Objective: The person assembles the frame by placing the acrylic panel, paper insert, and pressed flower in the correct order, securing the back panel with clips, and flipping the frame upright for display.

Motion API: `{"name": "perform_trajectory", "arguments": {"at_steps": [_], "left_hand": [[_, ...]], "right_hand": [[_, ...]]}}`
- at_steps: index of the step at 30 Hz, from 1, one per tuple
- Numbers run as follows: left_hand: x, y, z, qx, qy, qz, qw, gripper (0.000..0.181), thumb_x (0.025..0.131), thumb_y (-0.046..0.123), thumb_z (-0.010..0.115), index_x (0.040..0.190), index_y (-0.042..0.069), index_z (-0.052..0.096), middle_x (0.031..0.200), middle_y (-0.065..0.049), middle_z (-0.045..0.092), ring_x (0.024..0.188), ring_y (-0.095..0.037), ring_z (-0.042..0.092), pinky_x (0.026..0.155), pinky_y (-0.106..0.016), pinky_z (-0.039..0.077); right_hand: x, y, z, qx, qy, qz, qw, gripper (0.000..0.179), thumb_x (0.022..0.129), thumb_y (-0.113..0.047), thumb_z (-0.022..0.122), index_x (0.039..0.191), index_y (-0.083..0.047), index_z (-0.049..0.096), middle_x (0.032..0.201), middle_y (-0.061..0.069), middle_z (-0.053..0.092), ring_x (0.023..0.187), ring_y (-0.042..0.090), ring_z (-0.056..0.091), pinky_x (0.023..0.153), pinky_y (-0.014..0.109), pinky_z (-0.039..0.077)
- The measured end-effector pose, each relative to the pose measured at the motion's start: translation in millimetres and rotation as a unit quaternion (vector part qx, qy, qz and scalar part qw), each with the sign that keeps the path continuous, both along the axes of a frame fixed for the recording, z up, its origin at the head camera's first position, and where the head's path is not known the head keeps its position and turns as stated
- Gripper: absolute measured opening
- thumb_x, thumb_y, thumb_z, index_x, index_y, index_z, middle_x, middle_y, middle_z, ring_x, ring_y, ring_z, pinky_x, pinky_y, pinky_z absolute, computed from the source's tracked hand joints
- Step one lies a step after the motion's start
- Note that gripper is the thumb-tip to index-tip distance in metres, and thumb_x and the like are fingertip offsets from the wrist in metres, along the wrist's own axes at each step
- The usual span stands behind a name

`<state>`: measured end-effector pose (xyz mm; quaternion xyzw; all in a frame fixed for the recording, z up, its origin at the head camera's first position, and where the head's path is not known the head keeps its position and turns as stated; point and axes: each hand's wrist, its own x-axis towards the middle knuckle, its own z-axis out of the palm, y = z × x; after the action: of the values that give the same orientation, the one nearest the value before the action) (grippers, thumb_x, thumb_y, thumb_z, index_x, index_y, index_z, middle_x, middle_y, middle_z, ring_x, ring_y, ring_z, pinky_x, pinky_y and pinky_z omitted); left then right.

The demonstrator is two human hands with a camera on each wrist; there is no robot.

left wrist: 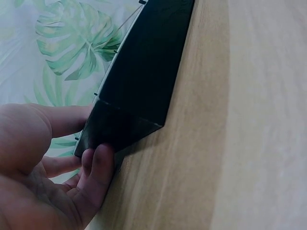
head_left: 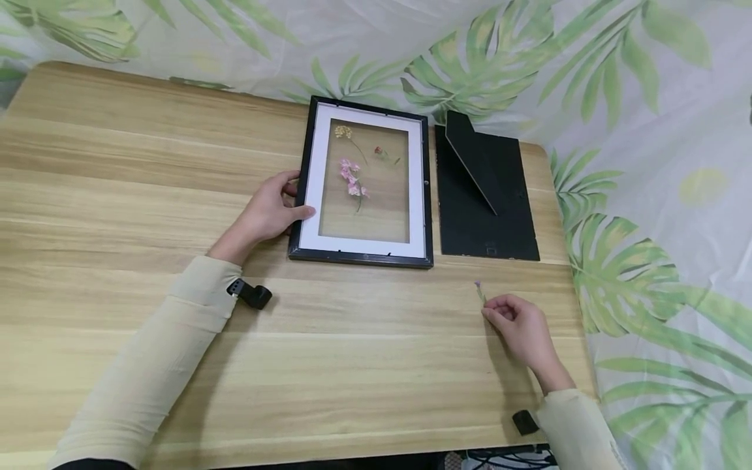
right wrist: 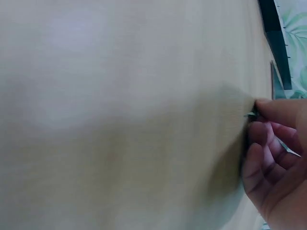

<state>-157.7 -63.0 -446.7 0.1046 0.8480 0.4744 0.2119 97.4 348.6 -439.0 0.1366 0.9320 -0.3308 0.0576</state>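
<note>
A black picture frame (head_left: pixel 364 259) with a white mat lies on the table, its glass holding a yellow flower cluster (head_left: pixel 343 132), a small red flower (head_left: pixel 378 151) and a pink blossom sprig (head_left: pixel 350 177). My left hand (head_left: pixel 271 207) grips the frame's left side, thumb on the mat and fingers along the outer edge; the left wrist view shows them at the black corner (left wrist: pixel 122 120). Right of the frame, thumb and fingertips of my right hand (head_left: pixel 519 326) pinch a small purple flower sprig (head_left: pixel 479 290) above the table. In the right wrist view the hand mostly hides it.
The frame's black backing board (head_left: pixel 511 183) lies just right of it, its easel leg (head_left: pixel 470 163) sticking up. A leaf-patterned cloth (head_left: pixel 634 261) hangs behind and beside the wooden table (head_left: pixel 329 365). Cables (head_left: pixel 511 459) show below the front edge.
</note>
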Motion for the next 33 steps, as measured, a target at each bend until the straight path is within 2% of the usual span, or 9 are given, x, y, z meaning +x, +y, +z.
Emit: {"name": "perform_trajectory", "arguments": {"at_steps": [4, 9, 13, 17, 22, 33], "left_hand": [[0.2, 0.7, -1.9, 0.002, -0.001, 0.002, 1.0000, 0.081, 0.092, 0.007, 0.073, 0.158, 0.004, 0.025, 0.130, -0.022, 0.050, 0.098, -0.031, 0.057, 0.063, -0.033, 0.056], [0.9, 3.1, -4.1, 0.002, -0.005, -0.003, 1.0000, 0.081, 0.092, 0.009, 0.073, 0.158, 0.004, 0.026, 0.129, -0.021, 0.050, 0.101, -0.030, 0.056, 0.068, -0.032, 0.055], [1.3, 3.3, -3.4, 0.001, -0.009, -0.001, 1.0000, 0.082, 0.092, 0.009, 0.074, 0.158, 0.005, 0.026, 0.130, -0.020, 0.050, 0.101, -0.030, 0.055, 0.069, -0.034, 0.055], [1.1, 1.6, -1.3, -0.006, -0.002, 0.000, 1.0000, 0.082, 0.092, 0.010, 0.074, 0.158, 0.005, 0.026, 0.130, -0.020, 0.050, 0.102, -0.030, 0.055, 0.073, -0.037, 0.054], [1.4, 0.3, 1.4, -0.007, 0.005, -0.003, 1.0000, 0.081, 0.093, 0.010, 0.073, 0.158, 0.004, 0.026, 0.129, -0.022, 0.050, 0.104, -0.032, 0.054, 0.075, -0.038, 0.053], [1.3, 0.6, 2.4, -0.008, 0.002, -0.001, 1.0000, 0.081, 0.093, 0.009, 0.073, 0.158, 0.004, 0.026, 0.129, -0.022, 0.050, 0.103, -0.032, 0.055, 0.073, -0.037, 0.053]], "right_hand": [[-12.7, 4.3, 2.9, -0.043, 0.000, 0.003, 0.9991, 0.013, 0.093, -0.011, 0.074, 0.102, -0.002, 0.072, 0.087, 0.009, 0.069, 0.072, 0.016, 0.062, 0.061, 0.021, 0.051], [-10.5, 8.2, 6.6, -0.083, -0.014, -0.039, 0.9957, 0.023, 0.091, -0.013, 0.076, 0.107, 0.002, 0.070, 0.088, 0.013, 0.067, 0.071, 0.013, 0.061, 0.060, 0.020, 0.051], [-3.6, 3.7, 5.9, -0.064, -0.025, -0.069, 0.9953, 0.026, 0.088, -0.016, 0.080, 0.104, 0.002, 0.071, 0.086, 0.011, 0.065, 0.070, 0.013, 0.059, 0.058, 0.019, 0.050], [-1.3, -3.0, 4.2, -0.028, -0.019, -0.071, 0.9969, 0.021, 0.088, -0.016, 0.080, 0.100, 0.000, 0.073, 0.084, 0.009, 0.067, 0.071, 0.016, 0.059, 0.059, 0.020, 0.049], [-2.8, -6.5, 2.8, 0.012, -0.020, -0.055, 0.9982, 0.012, 0.092, -0.014, 0.075, 0.095, -0.002, 0.074, 0.082, 0.007, 0.068, 0.072, 0.019, 0.058, 0.059, 0.022, 0.048], [-9.1, -9.0, 10.7, 0.029, -0.052, -0.018, 0.9980, 0.013, 0.097, -0.014, 0.068, 0.095, -0.002, 0.071, 0.076, 0.005, 0.062, 0.067, 0.019, 0.052, 0.057, 0.026, 0.043]]}}
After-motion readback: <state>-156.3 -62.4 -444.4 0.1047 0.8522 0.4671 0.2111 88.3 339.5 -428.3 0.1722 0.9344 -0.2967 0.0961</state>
